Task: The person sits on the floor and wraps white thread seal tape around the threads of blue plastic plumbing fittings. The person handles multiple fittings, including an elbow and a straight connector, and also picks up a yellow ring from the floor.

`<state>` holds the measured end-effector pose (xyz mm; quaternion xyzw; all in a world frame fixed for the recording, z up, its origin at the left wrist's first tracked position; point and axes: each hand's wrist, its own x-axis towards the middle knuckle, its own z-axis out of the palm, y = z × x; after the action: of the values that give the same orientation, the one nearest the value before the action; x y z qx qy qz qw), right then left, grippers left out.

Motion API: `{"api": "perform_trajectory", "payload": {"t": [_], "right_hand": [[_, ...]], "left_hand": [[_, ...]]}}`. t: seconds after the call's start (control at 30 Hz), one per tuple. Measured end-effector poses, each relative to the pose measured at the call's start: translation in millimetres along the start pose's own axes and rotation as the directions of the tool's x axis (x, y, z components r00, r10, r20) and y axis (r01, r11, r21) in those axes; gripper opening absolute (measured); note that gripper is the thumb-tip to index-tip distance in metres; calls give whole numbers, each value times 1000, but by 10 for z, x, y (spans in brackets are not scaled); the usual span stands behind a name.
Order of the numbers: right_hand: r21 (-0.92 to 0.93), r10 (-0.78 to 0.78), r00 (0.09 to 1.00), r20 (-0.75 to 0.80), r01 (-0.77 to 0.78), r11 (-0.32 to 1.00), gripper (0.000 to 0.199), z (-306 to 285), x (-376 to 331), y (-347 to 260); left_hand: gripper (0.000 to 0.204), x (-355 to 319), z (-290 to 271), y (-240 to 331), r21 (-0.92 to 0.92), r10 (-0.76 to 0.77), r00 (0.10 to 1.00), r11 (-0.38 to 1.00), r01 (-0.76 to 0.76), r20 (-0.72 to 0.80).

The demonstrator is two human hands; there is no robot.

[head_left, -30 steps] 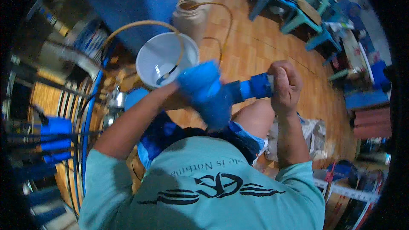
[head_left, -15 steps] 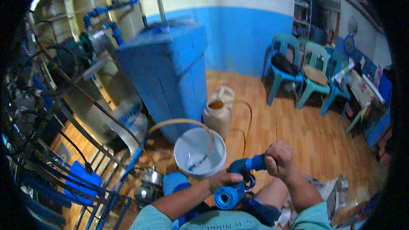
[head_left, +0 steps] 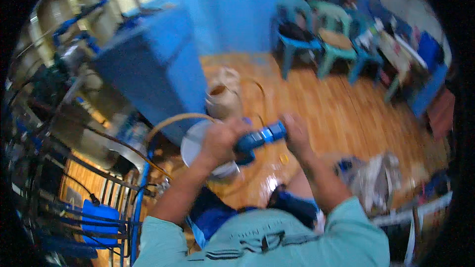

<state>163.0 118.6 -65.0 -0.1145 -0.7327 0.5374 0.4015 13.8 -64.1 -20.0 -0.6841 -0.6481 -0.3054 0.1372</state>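
- Blue pipe fitting (head_left: 260, 138) seen gripped at both ends; two-handed handling judged to be the step in hand. Whether a turn, a pull or a push is being applied cannot be told through the blur.
- Left hand (head_left: 222, 138) closed over the fitting's left end, in front of the white bucket (head_left: 189, 143) and covering part of its rim.
- Right hand (head_left: 295, 131) well to the right of the bucket, seemingly clamped on the fitting's right end; exact finger placement is blurred.
- Hands apart, bridged only by the fitting, which is held off the floor (head_left: 316, 109), just to the right of the bucket.
- For good work, the body is best anchored by the left hand while force is applied by the right, square to the fitting's length; skewed force could cause a slip.
- Dry palms advised: a shiny, perhaps wet patch (head_left: 269, 184) is noted on the floor, to the bucket's right and nearer the body.
- Small yellow ring (head_left: 284, 158) also lies to the bucket's right; best left clear of the feet.
- Hose (head_left: 168, 122) arched over the bucket's left side; snagging best avoided by working to the bucket's right.
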Motion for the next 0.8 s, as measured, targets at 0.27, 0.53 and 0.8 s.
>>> {"api": "perform_trajectory", "payload": {"t": [0.27, 0.53, 0.8], "right_hand": [[-173, -568, 795, 211, 603, 779, 14, -179, 160, -557], [-257, -705, 624, 337, 781, 569, 15, -237, 160, -651], [-21, -490, 871, -31, 490, 872, 18, -226, -9, -123]], "left_hand": [[111, -802, 606, 131, -661, -109, 684, -404, 632, 721], [62, -238, 619, 212, -707, -190, 824, -634, 312, 534], [55, -11, 498, 198, -927, -435, 891, 262, 267, 134]]}}
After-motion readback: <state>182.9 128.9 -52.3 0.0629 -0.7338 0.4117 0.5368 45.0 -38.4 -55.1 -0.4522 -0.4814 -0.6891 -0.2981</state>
